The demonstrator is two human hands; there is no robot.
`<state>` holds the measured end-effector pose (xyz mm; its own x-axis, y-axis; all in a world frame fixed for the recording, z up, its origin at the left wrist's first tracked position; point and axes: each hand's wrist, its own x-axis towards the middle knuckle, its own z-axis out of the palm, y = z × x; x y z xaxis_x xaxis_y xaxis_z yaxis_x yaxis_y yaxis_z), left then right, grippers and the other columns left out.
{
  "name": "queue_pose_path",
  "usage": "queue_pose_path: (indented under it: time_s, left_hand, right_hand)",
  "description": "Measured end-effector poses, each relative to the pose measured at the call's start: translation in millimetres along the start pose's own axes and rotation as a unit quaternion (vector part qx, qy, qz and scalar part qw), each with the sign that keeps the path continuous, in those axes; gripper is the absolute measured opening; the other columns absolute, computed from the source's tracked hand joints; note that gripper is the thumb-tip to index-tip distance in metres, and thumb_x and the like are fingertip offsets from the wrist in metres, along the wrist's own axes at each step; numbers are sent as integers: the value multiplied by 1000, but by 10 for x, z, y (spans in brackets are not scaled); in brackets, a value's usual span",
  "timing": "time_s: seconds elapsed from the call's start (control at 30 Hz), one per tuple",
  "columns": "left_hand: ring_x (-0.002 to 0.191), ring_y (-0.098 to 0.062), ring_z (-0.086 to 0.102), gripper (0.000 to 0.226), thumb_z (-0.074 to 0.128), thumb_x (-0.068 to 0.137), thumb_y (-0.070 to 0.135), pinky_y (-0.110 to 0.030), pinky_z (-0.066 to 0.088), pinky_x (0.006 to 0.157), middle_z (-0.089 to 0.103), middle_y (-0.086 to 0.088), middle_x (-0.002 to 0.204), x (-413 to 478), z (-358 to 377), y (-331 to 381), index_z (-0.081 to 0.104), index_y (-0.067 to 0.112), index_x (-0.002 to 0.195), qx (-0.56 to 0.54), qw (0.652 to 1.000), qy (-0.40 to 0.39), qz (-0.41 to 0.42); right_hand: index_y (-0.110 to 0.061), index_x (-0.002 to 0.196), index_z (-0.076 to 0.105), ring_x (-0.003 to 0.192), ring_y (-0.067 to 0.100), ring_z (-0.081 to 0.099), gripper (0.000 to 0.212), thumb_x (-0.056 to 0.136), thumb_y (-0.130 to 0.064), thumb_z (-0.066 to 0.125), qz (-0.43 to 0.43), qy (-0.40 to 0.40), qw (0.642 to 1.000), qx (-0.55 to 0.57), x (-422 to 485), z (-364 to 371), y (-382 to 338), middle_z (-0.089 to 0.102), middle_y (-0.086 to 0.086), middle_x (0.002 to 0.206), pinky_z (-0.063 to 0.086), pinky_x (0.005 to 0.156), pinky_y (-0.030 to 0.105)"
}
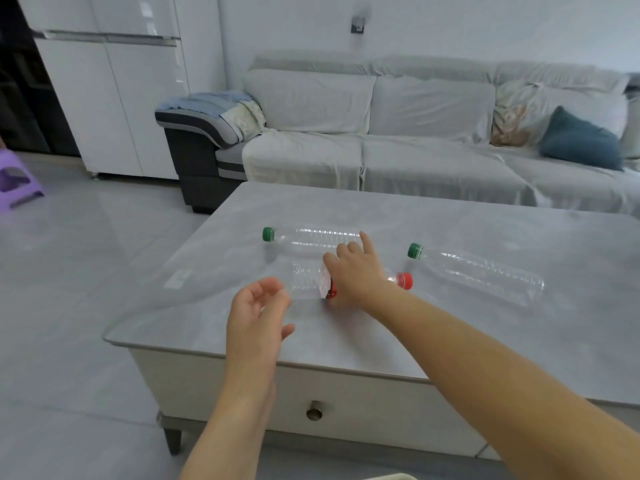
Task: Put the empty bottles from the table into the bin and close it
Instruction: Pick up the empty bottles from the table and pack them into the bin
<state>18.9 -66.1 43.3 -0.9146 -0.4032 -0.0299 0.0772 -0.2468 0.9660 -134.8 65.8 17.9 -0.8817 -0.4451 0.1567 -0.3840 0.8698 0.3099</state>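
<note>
Three empty clear plastic bottles lie on their sides on the grey table (450,341). A green-capped bottle (311,236) lies farthest back, cap to the left. A second green-capped bottle (481,271) lies to the right. Between them lies a red-capped bottle (306,279) with a red and white label. My right hand (356,271) rests over the middle of the red-capped bottle, fingers curled around it, index finger pointing up. My left hand (258,317) hovers open just left of that bottle's base, apart from it. No bin is in view.
A grey sofa (415,133) with a blue cushion (581,140) stands behind the table. A white fridge (114,88) is at the back left, and a purple stool (17,181) stands on the tiled floor at the far left. The table has a drawer knob (314,413).
</note>
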Motion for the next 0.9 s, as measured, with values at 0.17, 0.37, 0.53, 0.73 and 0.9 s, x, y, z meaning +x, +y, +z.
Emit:
queue_pose_path:
  time_s: [0.17,0.37,0.53,0.73,0.9]
  left_hand:
    - [110,-8,54,31,63,86,19,-32,45,93,56,13,118,-88,-94,81,52,24,115,111,992,-8,58]
    - [102,2,53,63,79,68,36,-8,38,79,50,13,125,-523,65,82,47,31,123,279,938,-166,120]
    - [91,0,56,55,75,62,46,-19,46,84,57,9,111,-799,136,112,52,34,111,327,912,-196,153]
    - [99,-17,57,53,68,70,53,-31,48,82,56,4,113,-938,-27,-85,53,31,116,497,832,-223,106]
    - [104,-21,54,58,67,69,52,-37,50,86,52,1,116,-1077,9,-318,48,29,118,569,767,-279,99]
  right_hand:
    - [-17,118,47,100,27,53,61,66,-43,66,-28,42,996,69,-752,-336,-37,57,1,100,1,114,55]
    - [-21,123,50,104,27,58,72,59,-48,69,-23,104,984,146,-1674,-583,-45,63,0,108,11,112,54]
    - [-30,136,36,121,18,49,86,64,-75,46,7,49,972,229,-2179,-616,45,56,-6,127,9,116,51]
    - [-32,138,34,127,12,43,86,73,-85,13,39,-13,960,278,-2814,-445,22,51,-8,133,8,117,49]
    - [-33,137,35,125,10,44,82,76,-82,10,67,-77,959,263,-3241,-92,-18,49,-10,133,7,117,47]
